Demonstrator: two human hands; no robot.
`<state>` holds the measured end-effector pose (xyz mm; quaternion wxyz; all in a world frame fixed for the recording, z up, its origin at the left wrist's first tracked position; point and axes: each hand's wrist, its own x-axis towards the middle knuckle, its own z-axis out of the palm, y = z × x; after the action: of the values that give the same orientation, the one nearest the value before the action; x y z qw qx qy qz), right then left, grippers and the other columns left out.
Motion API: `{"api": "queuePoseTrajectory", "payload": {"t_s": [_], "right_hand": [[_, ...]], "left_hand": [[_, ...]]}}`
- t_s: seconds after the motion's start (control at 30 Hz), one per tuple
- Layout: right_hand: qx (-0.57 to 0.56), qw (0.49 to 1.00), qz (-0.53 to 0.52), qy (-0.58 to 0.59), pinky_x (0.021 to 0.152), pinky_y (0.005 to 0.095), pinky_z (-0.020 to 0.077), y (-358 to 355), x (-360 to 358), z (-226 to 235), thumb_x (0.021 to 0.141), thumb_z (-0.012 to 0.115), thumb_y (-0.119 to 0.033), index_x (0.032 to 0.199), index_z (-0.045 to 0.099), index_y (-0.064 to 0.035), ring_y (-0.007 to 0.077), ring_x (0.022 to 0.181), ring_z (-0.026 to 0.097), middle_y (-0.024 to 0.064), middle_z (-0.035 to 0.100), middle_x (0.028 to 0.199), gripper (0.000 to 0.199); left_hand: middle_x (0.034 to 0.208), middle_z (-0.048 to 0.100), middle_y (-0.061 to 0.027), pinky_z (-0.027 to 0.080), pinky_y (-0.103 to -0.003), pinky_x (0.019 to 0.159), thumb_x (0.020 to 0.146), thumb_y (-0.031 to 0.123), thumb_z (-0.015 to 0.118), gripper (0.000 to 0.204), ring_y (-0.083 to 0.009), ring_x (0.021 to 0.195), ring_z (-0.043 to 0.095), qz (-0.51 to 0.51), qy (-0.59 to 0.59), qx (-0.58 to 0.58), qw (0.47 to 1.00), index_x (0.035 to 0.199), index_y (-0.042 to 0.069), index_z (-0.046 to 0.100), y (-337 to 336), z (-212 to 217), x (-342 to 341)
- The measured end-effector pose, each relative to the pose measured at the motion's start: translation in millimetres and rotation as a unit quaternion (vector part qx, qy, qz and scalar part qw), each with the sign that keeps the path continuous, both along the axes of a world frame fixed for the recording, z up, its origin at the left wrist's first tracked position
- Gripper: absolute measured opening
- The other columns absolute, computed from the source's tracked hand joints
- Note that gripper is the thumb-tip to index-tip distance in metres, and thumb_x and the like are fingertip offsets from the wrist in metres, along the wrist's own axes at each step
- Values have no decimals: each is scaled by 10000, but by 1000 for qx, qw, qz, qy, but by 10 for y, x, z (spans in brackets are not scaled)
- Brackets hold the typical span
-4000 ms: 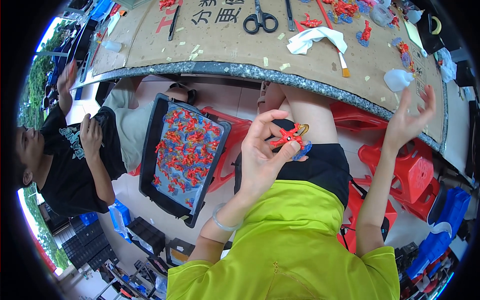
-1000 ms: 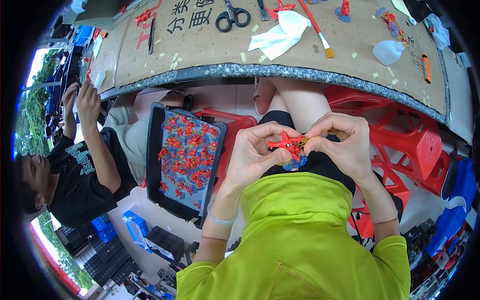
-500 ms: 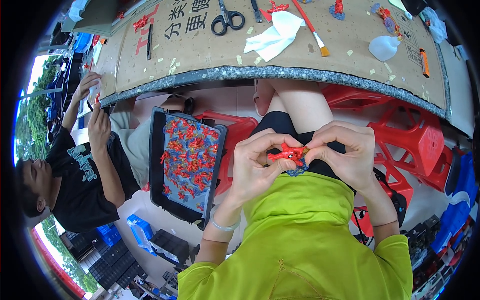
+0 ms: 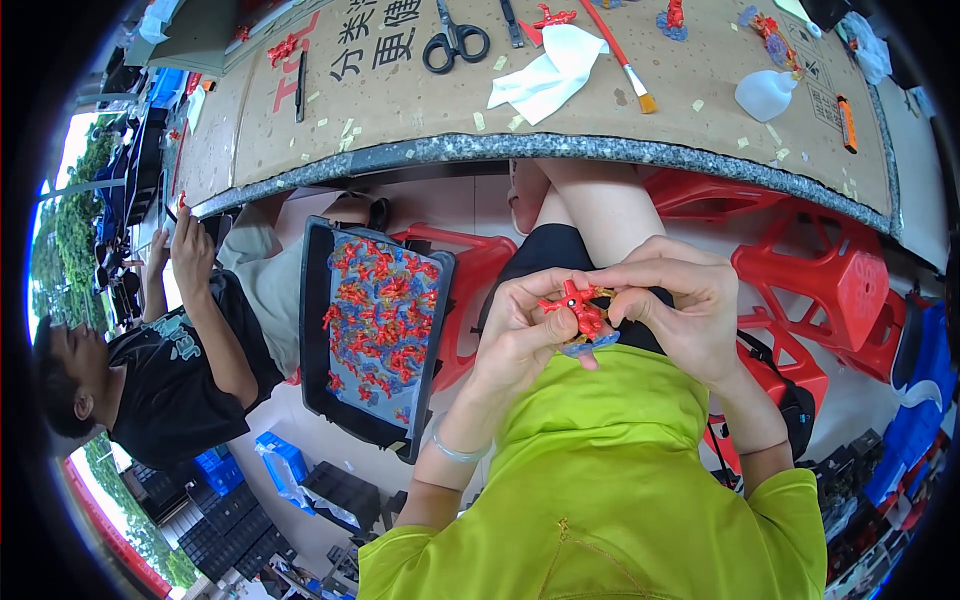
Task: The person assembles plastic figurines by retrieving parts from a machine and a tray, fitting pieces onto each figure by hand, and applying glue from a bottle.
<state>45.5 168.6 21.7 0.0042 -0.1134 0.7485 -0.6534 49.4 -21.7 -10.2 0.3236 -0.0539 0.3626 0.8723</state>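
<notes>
On the cardboard-covered counter (image 4: 400, 110) we see black scissors (image 4: 455, 42), a crumpled white tissue (image 4: 545, 75), a red-handled paintbrush (image 4: 615, 55) and a small white bottle (image 4: 765, 93). Below its edge, a black tray (image 4: 318, 330) of red figurines (image 4: 380, 310) rests on a red stool (image 4: 470, 275); a co-worker in a black shirt (image 4: 165, 375) sits beside it.

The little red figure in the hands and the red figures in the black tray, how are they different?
The red figure is held up between the fingers of the left hand and right hand; the tray figures lie untouched in the black tray.

The held figure is a single piece; the tray figures are many, spread in rows on a blue layer.

Both are small, red and spiky-limbed, so they look like the same kind.
</notes>
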Motion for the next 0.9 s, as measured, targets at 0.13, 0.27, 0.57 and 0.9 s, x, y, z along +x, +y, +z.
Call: {"api": "queuePoseTrajectory", "payload": {"t_s": [0.13, 0.27, 0.57, 0.9], "right_hand": [[-50, 997, -6, -63, 583, 220, 463, -60, -8, 0, 746, 711, 2, 997, 721, -40, 106, 658, 624, 61, 656, 750, 254], [-67, 994, 15, -83, 614, 217, 470, -68, -7, -10, 772, 702, 0, 1038, 703, -26, 86, 688, 609, 52, 635, 784, 268], [-166, 975, 49, -139, 665, 201, 467, -94, -4, 9, 812, 690, -17, 1108, 671, -11, 74, 728, 581, 44, 594, 831, 297], [-2, 998, -33, -53, 657, 218, 452, -44, -20, -78, 766, 706, -12, 1053, 714, -73, 84, 716, 570, 52, 609, 892, 293]], "left_hand": [[1041, 643, -170, 614, -346, 596, 886, 98, 627, 335, -268, 877, 685, -13, -52, 104, 993, 1173, -48, 536, -48, -133, -4], [1077, 624, -193, 617, -322, 581, 897, 76, 585, 367, -280, 888, 681, -19, -91, 212, 973, 1209, -88, 487, -51, -170, -18], [1066, 621, -203, 611, -310, 568, 884, 89, 601, 398, -280, 859, 685, -26, -84, 252, 964, 1209, -103, 474, -52, -164, -17], [905, 600, -80, 561, -223, 654, 730, -82, 728, 284, -134, 806, 650, 116, 303, -321, 890, 1000, -69, 639, 86, 29, -38]]}}
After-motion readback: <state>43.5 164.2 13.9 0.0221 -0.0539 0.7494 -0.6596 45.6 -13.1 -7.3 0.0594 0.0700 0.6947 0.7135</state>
